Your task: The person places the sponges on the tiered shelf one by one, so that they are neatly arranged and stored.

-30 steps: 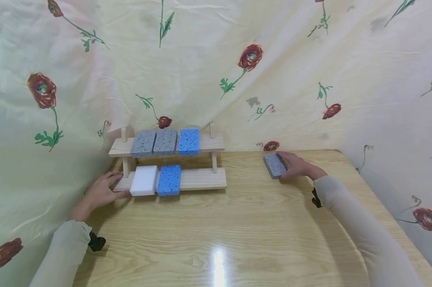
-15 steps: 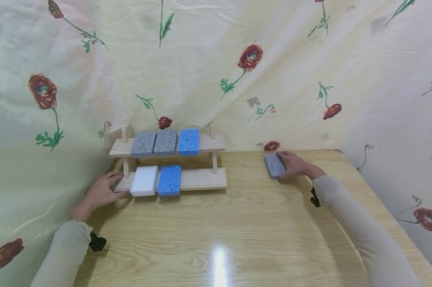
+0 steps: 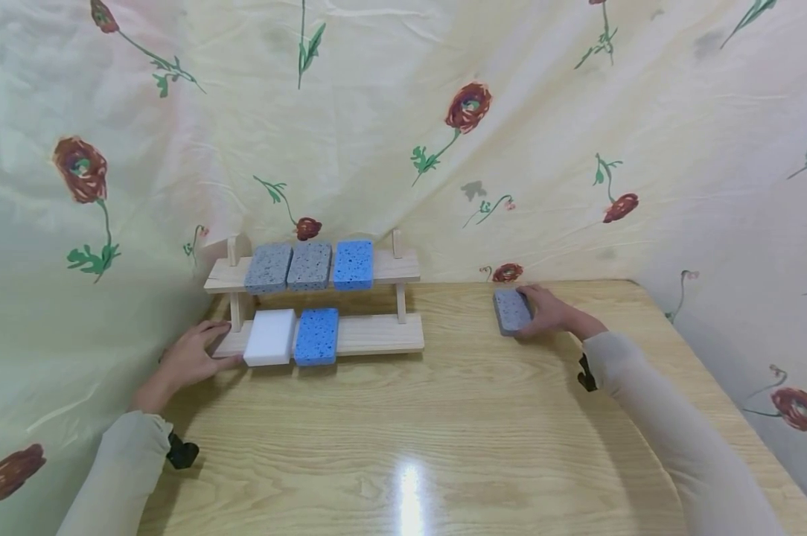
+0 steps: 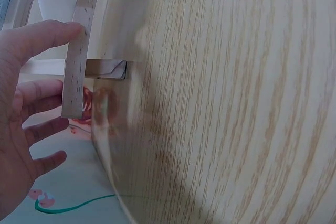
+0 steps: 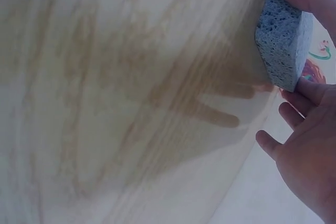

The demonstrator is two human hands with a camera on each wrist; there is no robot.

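In the head view my right hand pinches a grey speckled sponge by its sides, at the right of the table's back. The right wrist view shows the thumb on one side of this sponge and fingertips at its other end, the outer fingers free. My left hand grips the left end of a two-tier wooden shelf, thumb at the front edge of its lower board. In the left wrist view the thumb and fingers bracket the board's end. A white sponge lies close to that thumb.
Beside the white sponge on the lower board lies a blue sponge. The upper board carries two grey sponges and another blue sponge. A flower-printed cloth hangs behind the wood-grain table and at both sides.
My right hand and the grey sponge have shifted slightly left and toward me, with the sponge turned a little straighter. My left hand and the shelf stay where they were.
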